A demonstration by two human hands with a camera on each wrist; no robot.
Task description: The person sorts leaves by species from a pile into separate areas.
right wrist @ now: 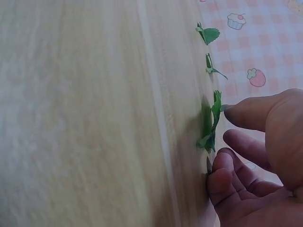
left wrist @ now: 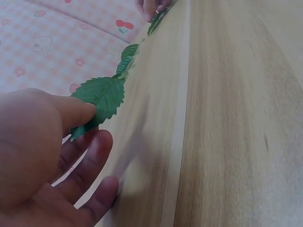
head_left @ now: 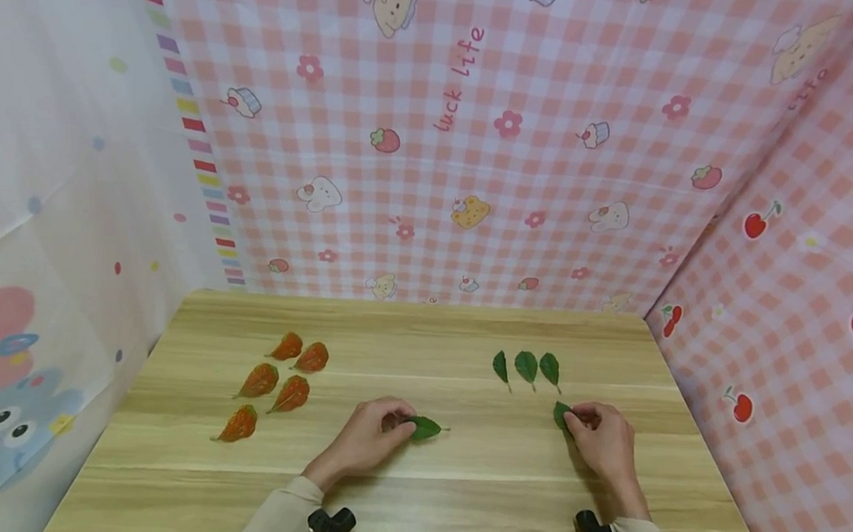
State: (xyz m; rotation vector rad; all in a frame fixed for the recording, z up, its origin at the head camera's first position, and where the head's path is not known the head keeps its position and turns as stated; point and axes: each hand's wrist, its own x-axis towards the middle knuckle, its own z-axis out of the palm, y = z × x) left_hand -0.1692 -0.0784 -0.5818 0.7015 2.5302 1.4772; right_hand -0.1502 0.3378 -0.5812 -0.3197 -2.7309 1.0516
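My left hand [head_left: 375, 436] pinches a serrated green leaf [head_left: 425, 428] between thumb and fingers, a little above the table; its stem points right. In the left wrist view the same leaf [left wrist: 102, 97] spreads out beyond the thumb, while the other fingers are loosely bent beneath. On the right side, my right hand [head_left: 603, 439] has its thumb and fingertips at another green leaf [head_left: 561, 413], partly hidden by them. That leaf [right wrist: 216, 116] is low over the tabletop in the right wrist view. Just behind it, three green leaves [head_left: 527, 367] lie side by side in a row.
Several orange-red leaves [head_left: 259, 381] lie in a loose group on the left of the wooden table [head_left: 407, 507]. A pink checked cloth [head_left: 434, 166] hangs at the back and right, and a pale printed cloth [head_left: 67, 146] at the left.
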